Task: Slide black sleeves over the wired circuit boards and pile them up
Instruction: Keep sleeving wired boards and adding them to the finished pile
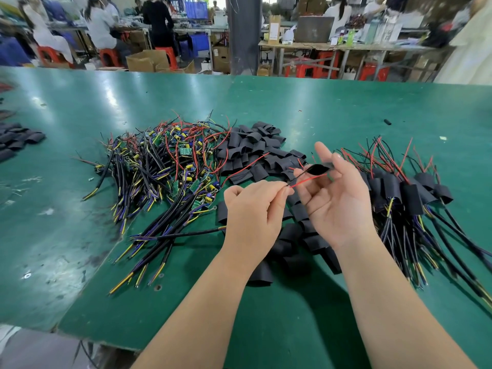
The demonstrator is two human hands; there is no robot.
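At the centre of the frame, the left hand (253,209) pinches 2 thin leads (306,179), red and black, between thumb and curled fingers. Their tips reach the mouth of a black sleeve (318,169). The right hand (335,201), palm up and mostly spread, nips that sleeve at its fingertips. Best feed both leads in together, squeezing the mouth open. Their board is hidden. Bare boards (165,161) lie centre left, the sleeved pile (404,193) at right.
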